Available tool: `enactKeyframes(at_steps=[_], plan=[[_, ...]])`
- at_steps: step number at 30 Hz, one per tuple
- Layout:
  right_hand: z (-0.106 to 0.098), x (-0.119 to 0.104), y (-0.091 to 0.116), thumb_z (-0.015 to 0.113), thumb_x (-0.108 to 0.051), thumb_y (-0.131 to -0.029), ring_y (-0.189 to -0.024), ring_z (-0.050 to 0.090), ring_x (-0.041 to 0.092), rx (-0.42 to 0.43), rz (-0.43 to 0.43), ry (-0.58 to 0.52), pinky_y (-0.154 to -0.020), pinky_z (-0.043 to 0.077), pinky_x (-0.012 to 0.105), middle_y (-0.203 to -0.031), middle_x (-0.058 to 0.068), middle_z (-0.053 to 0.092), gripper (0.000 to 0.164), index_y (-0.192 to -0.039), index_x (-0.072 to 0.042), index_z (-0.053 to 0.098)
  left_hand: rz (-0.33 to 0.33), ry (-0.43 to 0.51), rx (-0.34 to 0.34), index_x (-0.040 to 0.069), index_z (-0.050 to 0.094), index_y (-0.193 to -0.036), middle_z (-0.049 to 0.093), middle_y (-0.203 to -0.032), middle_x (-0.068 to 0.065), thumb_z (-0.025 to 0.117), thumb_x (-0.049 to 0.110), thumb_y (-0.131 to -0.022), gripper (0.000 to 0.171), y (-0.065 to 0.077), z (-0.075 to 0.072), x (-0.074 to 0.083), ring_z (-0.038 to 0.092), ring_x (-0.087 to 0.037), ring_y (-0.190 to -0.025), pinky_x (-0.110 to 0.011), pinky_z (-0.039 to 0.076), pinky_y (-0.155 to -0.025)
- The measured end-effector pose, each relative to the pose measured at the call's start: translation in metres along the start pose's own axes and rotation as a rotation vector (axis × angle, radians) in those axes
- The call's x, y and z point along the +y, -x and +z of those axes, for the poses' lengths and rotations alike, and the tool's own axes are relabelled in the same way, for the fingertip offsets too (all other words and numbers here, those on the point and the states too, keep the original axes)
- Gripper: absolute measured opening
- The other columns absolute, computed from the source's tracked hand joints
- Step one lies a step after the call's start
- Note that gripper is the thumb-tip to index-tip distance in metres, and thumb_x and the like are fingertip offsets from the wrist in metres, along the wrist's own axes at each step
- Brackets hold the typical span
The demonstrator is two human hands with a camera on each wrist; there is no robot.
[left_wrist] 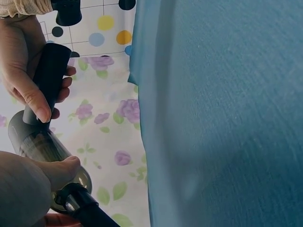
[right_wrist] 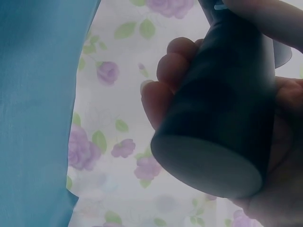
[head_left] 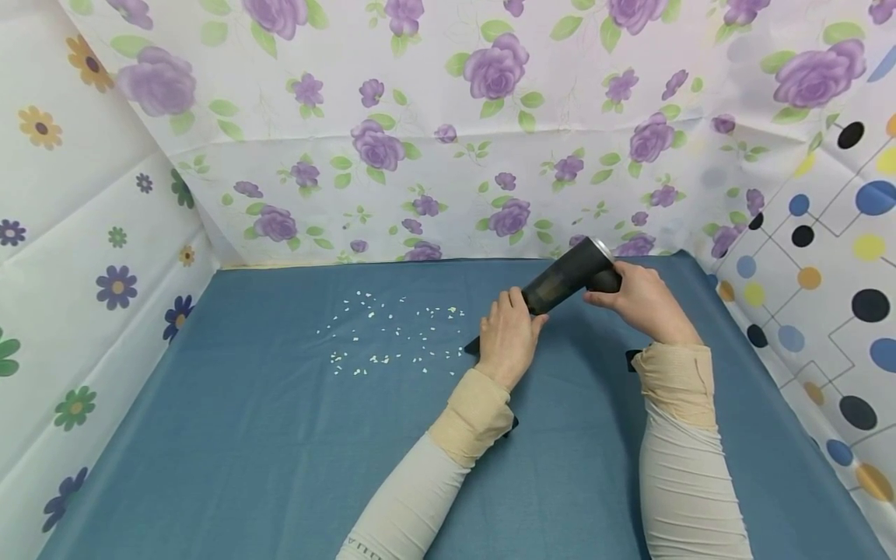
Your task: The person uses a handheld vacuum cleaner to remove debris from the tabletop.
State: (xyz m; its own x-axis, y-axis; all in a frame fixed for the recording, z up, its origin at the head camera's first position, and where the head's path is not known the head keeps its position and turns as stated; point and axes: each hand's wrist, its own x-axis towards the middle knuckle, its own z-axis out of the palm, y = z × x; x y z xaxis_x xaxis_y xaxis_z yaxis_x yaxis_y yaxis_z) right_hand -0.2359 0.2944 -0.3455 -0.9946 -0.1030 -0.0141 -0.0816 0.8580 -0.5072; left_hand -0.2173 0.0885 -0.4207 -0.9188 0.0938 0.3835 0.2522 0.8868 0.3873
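Note:
A black handheld vacuum cleaner (head_left: 564, 275) with a smoky see-through dust cup is held above the blue cloth, its body slanting down to the left. My right hand (head_left: 647, 302) grips the handle (right_wrist: 222, 109), fingers wrapped round it in the right wrist view. Round the front end, where the nozzle joins the cup, my left hand (head_left: 507, 341) holds on, with its thumb along the cup (left_wrist: 45, 146) in the left wrist view. The flat nozzle tip (head_left: 473, 347) pokes out left of that hand, close to scattered small white bits (head_left: 371, 315).
Blue cloth (head_left: 280, 451) covers the table. A curtain with purple roses (head_left: 378, 145) hangs behind it, a sheet with daisies (head_left: 117, 287) stands at left, and one with coloured dots (head_left: 870, 306) at right.

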Motion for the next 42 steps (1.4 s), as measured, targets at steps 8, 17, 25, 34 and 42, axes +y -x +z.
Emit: enactKeyframes(at_steps=[8, 17, 25, 34, 42], plan=[[0.0019, -0.0045, -0.0018, 0.069, -0.051, -0.088, -0.072, 0.058, 0.027, -0.006, 0.015, 0.019, -0.063, 0.045, 0.039, -0.092, 0.019, 0.062, 0.074, -0.132, 0.006, 0.050, -0.025, 0.017, -0.023, 0.006, 0.052, -0.121, 0.057, -0.102, -0.007, 0.067, 0.045, -0.091, 0.051, -0.0034, -0.0012, -0.0028, 0.058, -0.021, -0.086, -0.039, 0.050, -0.069], [0.0013, -0.0039, -0.0019, 0.070, -0.049, -0.088, -0.069, 0.057, 0.027, 0.001, 0.001, 0.022, -0.061, 0.044, 0.038, -0.091, 0.019, 0.062, 0.077, -0.136, 0.007, 0.048, -0.028, 0.023, -0.030, 0.006, 0.051, -0.120, 0.056, -0.101, -0.007, 0.067, 0.045, -0.091, 0.051, -0.0026, -0.0027, -0.0022, 0.057, -0.021, -0.085, -0.039, 0.049, -0.069], [0.0011, -0.0039, -0.0021, 0.070, -0.051, -0.088, -0.065, 0.056, 0.025, -0.016, 0.000, 0.022, -0.057, 0.043, 0.036, -0.089, 0.018, 0.062, 0.082, -0.139, 0.008, 0.045, -0.038, 0.026, -0.047, 0.006, 0.051, -0.120, 0.057, -0.101, -0.008, 0.066, 0.047, -0.091, 0.052, -0.0012, -0.0044, -0.0022, 0.057, -0.021, -0.085, -0.039, 0.049, -0.069], [0.0029, -0.0032, -0.0018, 0.070, -0.050, -0.088, -0.069, 0.057, 0.026, 0.005, -0.005, 0.030, -0.061, 0.044, 0.039, -0.089, 0.018, 0.062, 0.073, -0.131, 0.006, 0.051, -0.028, 0.026, -0.029, 0.006, 0.051, -0.121, 0.057, -0.102, -0.008, 0.067, 0.045, -0.091, 0.052, -0.0021, -0.0029, -0.0027, 0.057, -0.021, -0.085, -0.039, 0.050, -0.069], [0.0072, -0.0063, -0.0039, 0.071, -0.047, -0.088, -0.063, 0.054, 0.026, 0.053, 0.007, 0.008, -0.055, 0.041, 0.037, -0.081, 0.016, 0.061, 0.068, -0.128, 0.005, 0.053, -0.041, 0.047, -0.034, 0.006, 0.050, -0.122, 0.056, -0.103, -0.008, 0.067, 0.044, -0.092, 0.051, -0.0084, -0.0036, -0.0049, 0.057, -0.021, -0.087, -0.039, 0.050, -0.070]])
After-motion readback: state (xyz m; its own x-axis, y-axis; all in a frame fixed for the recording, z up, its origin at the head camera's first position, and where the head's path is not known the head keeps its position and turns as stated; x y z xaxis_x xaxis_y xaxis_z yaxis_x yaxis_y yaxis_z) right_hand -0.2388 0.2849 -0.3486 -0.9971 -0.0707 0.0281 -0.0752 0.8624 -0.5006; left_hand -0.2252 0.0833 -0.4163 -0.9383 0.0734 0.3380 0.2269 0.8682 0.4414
